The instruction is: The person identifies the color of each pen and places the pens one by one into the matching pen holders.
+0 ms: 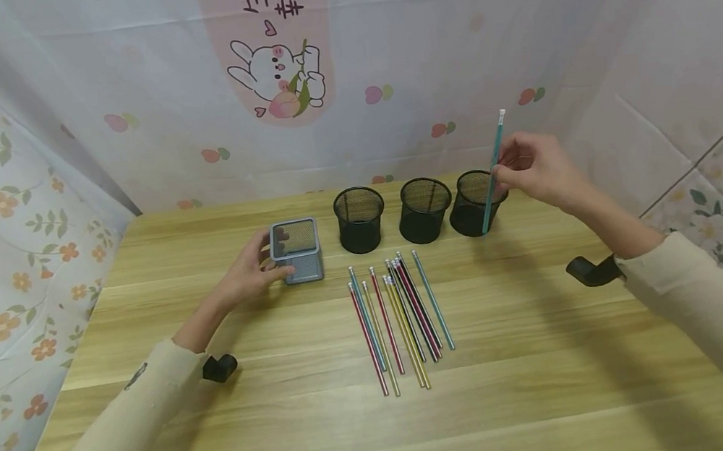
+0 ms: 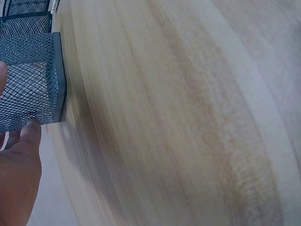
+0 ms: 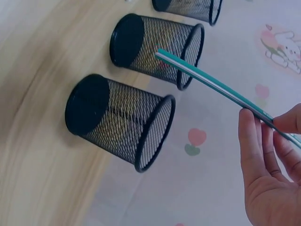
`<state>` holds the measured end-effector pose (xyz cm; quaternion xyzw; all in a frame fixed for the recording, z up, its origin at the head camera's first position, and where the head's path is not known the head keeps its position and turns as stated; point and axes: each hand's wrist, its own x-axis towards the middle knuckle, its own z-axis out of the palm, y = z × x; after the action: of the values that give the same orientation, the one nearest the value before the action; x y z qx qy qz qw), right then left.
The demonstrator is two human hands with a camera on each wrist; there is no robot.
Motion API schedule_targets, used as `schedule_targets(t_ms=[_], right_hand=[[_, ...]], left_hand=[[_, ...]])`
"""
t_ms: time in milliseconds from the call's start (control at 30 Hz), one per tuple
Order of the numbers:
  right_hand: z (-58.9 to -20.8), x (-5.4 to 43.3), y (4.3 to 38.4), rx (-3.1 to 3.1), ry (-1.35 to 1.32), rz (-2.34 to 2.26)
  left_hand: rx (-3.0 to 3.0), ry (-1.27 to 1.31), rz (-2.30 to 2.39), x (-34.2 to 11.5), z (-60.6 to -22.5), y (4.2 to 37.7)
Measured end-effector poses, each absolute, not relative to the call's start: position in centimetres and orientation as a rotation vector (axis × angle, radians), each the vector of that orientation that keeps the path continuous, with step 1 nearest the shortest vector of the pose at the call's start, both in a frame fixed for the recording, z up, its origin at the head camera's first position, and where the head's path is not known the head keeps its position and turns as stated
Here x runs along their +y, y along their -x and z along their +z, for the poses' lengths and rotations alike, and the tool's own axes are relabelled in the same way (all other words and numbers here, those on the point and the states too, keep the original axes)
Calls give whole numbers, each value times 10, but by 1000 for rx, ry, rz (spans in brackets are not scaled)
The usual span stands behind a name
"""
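My right hand pinches a teal pencil between thumb and fingers, white eraser end up. The pencil slants in front of the rightmost black round mesh pen holder in the head view; in the right wrist view its lower end overlaps a black pen holder. My left hand grips a grey square mesh pen holder from its left side, thumb on the near face and fingers behind. The left wrist view shows its mesh wall with a fingertip against it.
Two more black round pen holders, one at the left and one in the middle, stand in the row. Several loose pencils lie in front on the wooden table. A printed curtain hangs behind the table.
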<state>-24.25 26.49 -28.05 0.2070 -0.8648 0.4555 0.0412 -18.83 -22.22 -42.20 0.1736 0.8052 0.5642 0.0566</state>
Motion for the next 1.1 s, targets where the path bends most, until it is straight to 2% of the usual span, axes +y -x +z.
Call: schedule_targets(t_ms=[567,1100], right_hand=[[-272,278,264,-2488,-683,1453],[-273,288,282,-2458,-539,1399]], left_hand=[[2438,-515,1718,-221,-421,188],[2436,-534,1726,-220,-421,187]])
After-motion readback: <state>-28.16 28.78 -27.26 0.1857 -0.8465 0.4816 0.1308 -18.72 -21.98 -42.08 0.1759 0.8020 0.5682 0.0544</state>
